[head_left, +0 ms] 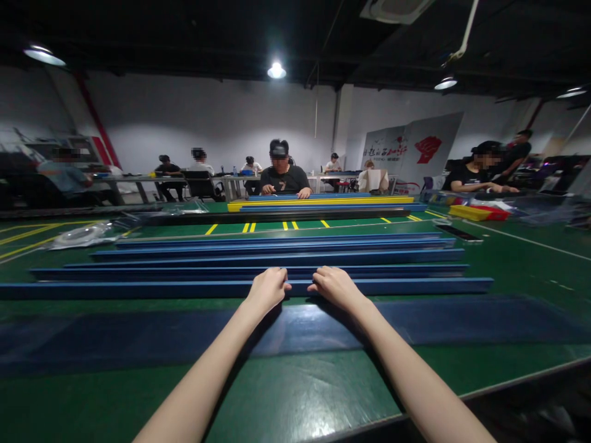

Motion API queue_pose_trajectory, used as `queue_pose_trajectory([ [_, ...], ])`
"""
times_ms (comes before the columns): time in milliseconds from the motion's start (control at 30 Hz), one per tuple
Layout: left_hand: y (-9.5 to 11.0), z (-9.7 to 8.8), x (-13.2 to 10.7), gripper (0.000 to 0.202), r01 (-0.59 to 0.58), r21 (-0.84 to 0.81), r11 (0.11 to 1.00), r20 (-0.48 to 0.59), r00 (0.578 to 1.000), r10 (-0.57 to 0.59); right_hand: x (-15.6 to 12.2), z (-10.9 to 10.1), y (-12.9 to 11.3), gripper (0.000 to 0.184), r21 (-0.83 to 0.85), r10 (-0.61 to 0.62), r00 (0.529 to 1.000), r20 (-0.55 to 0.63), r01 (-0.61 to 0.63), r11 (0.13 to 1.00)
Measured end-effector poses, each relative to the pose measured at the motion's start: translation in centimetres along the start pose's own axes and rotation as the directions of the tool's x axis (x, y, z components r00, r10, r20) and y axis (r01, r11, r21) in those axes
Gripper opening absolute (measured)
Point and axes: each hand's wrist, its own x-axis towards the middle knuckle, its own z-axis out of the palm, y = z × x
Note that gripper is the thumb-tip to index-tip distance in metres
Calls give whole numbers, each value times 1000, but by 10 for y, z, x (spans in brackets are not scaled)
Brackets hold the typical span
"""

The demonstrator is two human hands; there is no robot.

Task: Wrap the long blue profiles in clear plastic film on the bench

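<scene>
Nearest blue strip [299, 288] runs crosswise under left hand [268, 288] and right hand [335, 285], both pinching it; super long, straight.

Smooth rail [415, 287], glossy plastic-looking sheet [305, 327]

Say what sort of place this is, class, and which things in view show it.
Probably a workshop or light assembly hall: long blue strips lie in rows across a green worktable, other people sit at work farther back, and bright lamps hang overhead.
</scene>
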Motion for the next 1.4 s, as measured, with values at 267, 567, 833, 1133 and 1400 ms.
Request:
queue_pose_trajectory([
  [267, -39, -21, -14, 11, 216, 24, 976, 39, 975, -217, -18, -13, 28, 24, 170, 154, 987, 51, -161, 972],
  [567, -62, -27, -18, 14, 261, 8, 965, 77, 962, -260, -24, -16, 47, 14, 322, 279, 950, 139, -310, 895],
  [833, -51, -27, -16, 16, 44, -18, 999, 36, 998, -43, -20, -6, 42, 9, 336, 221, 972, 79, -234, 912],
  [1133, -10, 1, -12, 19, -174, -36, 984, -63, 983, 171, 1, 4, -10, 18, 217, 87, 989, -123, -59, 974],
  [1400, -8, 5, -9, 10, -62, -24, 998, -29, 998, 62, 4, 2, -13, 19, 235, 65, 993, -96, -41, 971],
])
